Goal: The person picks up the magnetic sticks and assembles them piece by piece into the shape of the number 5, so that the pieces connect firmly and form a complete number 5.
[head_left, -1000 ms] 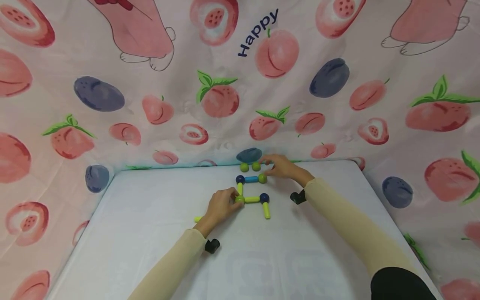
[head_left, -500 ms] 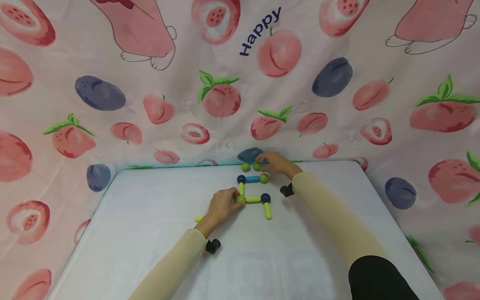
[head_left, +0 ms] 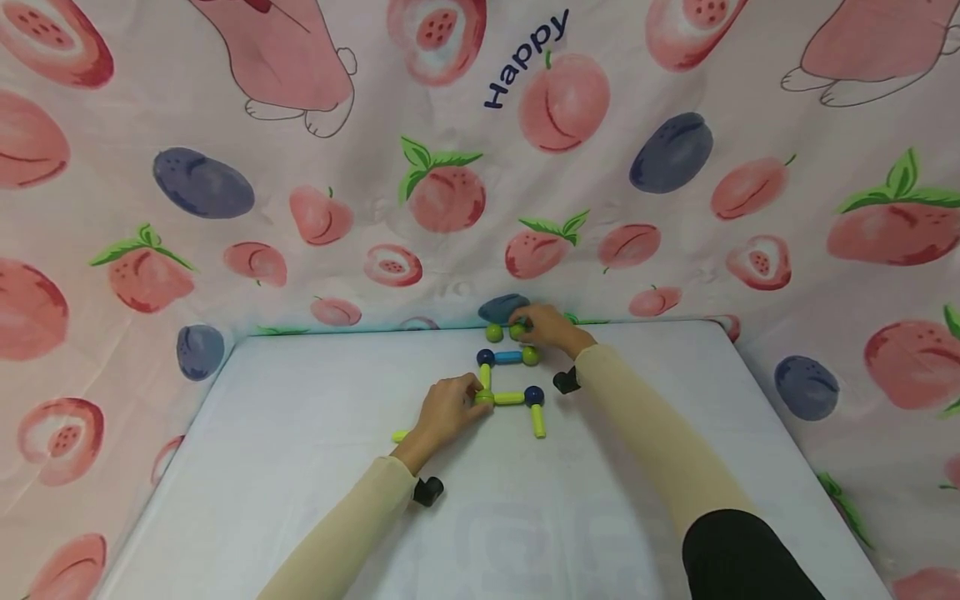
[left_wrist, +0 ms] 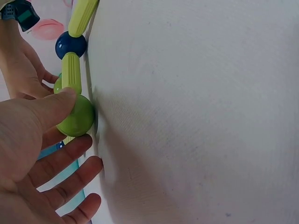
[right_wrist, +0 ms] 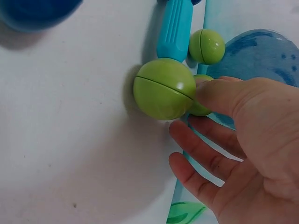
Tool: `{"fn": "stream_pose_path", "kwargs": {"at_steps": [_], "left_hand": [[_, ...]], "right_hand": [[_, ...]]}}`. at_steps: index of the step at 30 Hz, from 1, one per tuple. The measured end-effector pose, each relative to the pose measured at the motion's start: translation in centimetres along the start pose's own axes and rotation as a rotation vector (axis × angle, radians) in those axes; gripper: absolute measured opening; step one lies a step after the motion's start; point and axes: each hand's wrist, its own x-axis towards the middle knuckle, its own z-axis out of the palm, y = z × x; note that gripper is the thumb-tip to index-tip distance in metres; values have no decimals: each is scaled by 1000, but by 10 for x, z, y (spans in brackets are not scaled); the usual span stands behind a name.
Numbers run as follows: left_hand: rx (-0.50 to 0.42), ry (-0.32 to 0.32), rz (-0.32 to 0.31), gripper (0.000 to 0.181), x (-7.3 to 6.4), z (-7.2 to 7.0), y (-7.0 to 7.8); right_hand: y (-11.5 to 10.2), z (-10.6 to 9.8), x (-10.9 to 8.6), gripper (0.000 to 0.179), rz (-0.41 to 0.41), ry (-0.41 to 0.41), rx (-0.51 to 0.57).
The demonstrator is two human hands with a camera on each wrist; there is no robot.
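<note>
My left hand (head_left: 446, 410) pinches a green ball (left_wrist: 77, 116) between thumb and forefinger. That ball joins a chain of toy rods and balls lying on the table: a yellow-green rod (head_left: 510, 399) leads right to a dark blue ball (head_left: 534, 396) with another yellow-green rod (head_left: 538, 422) attached. A rod runs back to a second dark blue ball (head_left: 486, 357), then a blue rod (right_wrist: 175, 30) and an end green ball (right_wrist: 164, 88). Behind these, my right hand (head_left: 551, 327) holds a loose green ball (right_wrist: 202, 105) by thumb and fingers, partly hidden by the end ball.
Another loose green ball (right_wrist: 207, 46) lies left of the held one, near the table's back edge. A yellow-green rod (head_left: 400, 436) pokes out beside my left wrist. The white table (head_left: 300, 500) meets a fruit-printed cloth (head_left: 337, 200) at the back.
My right hand has moved left to the loose green ball at the back, and its fingers have closed on it. The left hand keeps its hold on the chain's green ball.
</note>
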Motion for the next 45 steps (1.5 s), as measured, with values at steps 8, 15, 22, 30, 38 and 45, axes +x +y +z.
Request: {"fn": "stream_pose_path", "kwargs": {"at_steps": [8, 15, 22, 30, 38, 45], "left_hand": [[-2, 2, 5, 30, -1, 0, 2], [4, 10, 15, 30, -1, -1, 4], [-1, 10, 27, 29, 0, -1, 4], [-3, 15, 28, 29, -1, -2, 3], [6, 13, 33, 29, -1, -1, 2], [1, 6, 17, 29, 0, -1, 0]], "right_hand": [[3, 0, 0, 36, 30, -4, 9], [2, 0, -1, 35, 48, -2, 22], [2, -1, -6, 34, 11, 34, 6], [5, -12, -19, 29, -51, 50, 49], [1, -22, -51, 29, -187, 66, 56], [1, -23, -83, 30, -204, 50, 104]]}}
